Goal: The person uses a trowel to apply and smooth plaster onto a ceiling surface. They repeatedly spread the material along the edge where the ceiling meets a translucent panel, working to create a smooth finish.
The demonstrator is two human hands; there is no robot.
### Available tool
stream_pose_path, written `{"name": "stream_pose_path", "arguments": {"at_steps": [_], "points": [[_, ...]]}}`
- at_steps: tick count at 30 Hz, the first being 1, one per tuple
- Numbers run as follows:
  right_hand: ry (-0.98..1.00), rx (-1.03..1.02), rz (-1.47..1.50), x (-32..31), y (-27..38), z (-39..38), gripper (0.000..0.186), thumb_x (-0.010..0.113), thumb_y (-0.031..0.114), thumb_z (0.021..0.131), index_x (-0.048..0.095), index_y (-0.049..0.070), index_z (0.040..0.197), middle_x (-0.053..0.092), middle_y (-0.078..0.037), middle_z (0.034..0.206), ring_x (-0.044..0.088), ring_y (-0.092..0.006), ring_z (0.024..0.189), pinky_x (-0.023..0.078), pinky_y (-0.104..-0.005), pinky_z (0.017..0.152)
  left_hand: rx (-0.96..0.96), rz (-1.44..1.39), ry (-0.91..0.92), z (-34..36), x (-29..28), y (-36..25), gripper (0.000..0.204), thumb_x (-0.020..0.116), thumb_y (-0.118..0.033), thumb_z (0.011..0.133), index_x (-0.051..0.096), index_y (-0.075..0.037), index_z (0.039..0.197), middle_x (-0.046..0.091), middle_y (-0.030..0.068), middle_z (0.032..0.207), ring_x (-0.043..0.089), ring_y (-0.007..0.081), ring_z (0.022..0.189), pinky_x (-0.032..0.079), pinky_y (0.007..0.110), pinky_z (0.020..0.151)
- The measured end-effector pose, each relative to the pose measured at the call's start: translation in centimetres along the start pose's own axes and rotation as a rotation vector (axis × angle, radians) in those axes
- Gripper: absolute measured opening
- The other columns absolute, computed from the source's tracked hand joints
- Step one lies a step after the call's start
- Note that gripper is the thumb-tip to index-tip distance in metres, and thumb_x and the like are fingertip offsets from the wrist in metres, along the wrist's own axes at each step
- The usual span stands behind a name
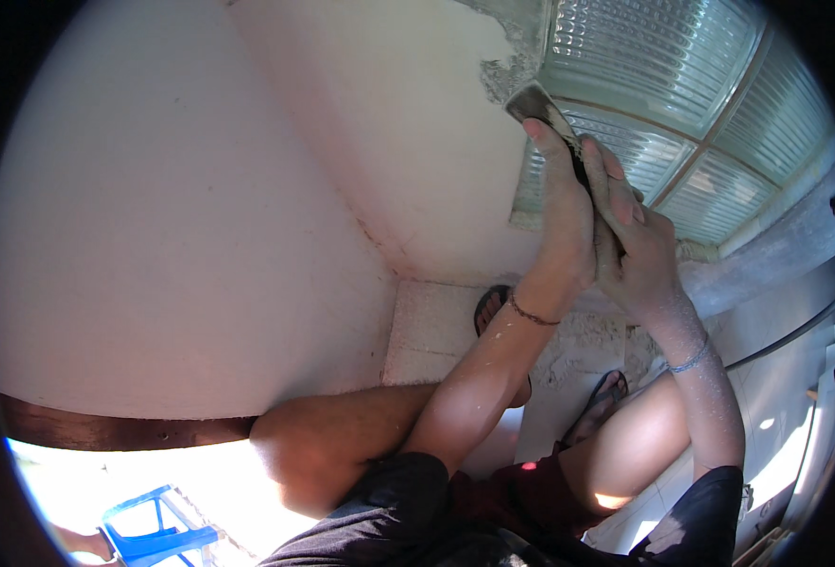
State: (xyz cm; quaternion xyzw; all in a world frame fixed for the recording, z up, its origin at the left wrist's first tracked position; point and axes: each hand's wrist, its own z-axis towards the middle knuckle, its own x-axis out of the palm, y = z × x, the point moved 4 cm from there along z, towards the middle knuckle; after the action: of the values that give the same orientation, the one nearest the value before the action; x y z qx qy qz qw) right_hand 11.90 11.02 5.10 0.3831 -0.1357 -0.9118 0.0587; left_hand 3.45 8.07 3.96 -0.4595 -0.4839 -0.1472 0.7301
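Observation:
Both hands are raised together at the wall, around a scraper [533, 101] with a flat metal blade. Its blade tip meets a rough grey patch [504, 79] beside the glass-block window [644, 57]. My left hand [566, 208] lies along the handle, with its thumb up near the blade. From the right, my right hand [646, 248] closes round the handle, fingers wrapped over it. Most of the handle is hidden between the two palms. Pale dust coats the hands and the right forearm.
A white wall [172, 208] fills the left. Debris lies on the ledge [436, 326] below, near my sandalled feet [602, 402]. A dark cable [795, 331] runs at the right. At lower left, a blue plastic stool [157, 541] stands by another person's limb [85, 542].

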Motion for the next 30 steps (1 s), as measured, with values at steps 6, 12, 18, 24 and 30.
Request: {"name": "stream_pose_path", "arguments": {"at_steps": [6,12,18,24,30], "points": [[0.061,-0.024,0.030,1.0,0.6,0.7,0.062,0.057,0.003,0.086,0.045,0.012,0.146,0.064,-0.023,0.096,0.063,-0.0442,0.078,0.053,-0.0489,0.069,0.014,0.005,0.019,-0.1,-0.9,-1.6,0.077,0.014,-0.075,0.096,0.049,-0.008,0.079,0.042,0.0050,0.051,0.046,0.0224,0.048,0.050,0.037,0.075],[0.060,-0.007,0.027,-0.1,1.7,0.1,0.070,0.055,-0.002,0.086,0.036,0.014,0.152,0.057,-0.021,0.129,0.064,-0.0437,0.089,0.055,-0.0460,0.075,-0.020,0.110,-0.021,-1.6,-0.5,-0.9,0.079,0.015,-0.076,0.095,0.049,-0.007,0.080,0.046,0.0067,0.054,0.051,0.0218,0.053,0.051,0.036,0.071],[0.108,0.122,0.046,-1.1,0.9,-1.0,0.074,0.054,-0.004,0.085,0.032,0.012,0.154,0.048,-0.021,0.143,0.060,-0.0444,0.110,0.053,-0.0434,0.089,-0.125,0.149,-0.023,-1.2,0.2,0.5,0.081,0.017,-0.079,0.092,0.050,-0.006,0.080,0.048,0.0076,0.055,0.053,0.0217,0.056,0.050,0.034,0.061],[0.099,0.127,0.068,-0.9,0.9,-1.2,0.074,0.052,-0.003,0.085,0.031,0.011,0.155,0.049,-0.021,0.142,0.061,-0.0417,0.109,0.052,-0.0398,0.090,-0.069,0.183,-0.061,-1.2,-0.1,0.8,0.083,0.017,-0.080,0.091,0.051,-0.005,0.081,0.048,0.0076,0.057,0.053,0.0208,0.055,0.049,0.033,0.060],[0.074,0.135,0.067,-0.7,1.0,-1.0,0.074,0.049,-0.001,0.085,0.029,0.010,0.155,0.060,-0.024,0.127,0.069,-0.0382,0.085,0.054,-0.0347,0.075,-0.027,0.192,-0.100,-1.0,-0.3,0.5,0.079,0.026,-0.077,0.093,0.052,-0.004,0.077,0.052,0.0088,0.057,0.056,0.0193,0.052,0.049,0.030,0.052]]}}
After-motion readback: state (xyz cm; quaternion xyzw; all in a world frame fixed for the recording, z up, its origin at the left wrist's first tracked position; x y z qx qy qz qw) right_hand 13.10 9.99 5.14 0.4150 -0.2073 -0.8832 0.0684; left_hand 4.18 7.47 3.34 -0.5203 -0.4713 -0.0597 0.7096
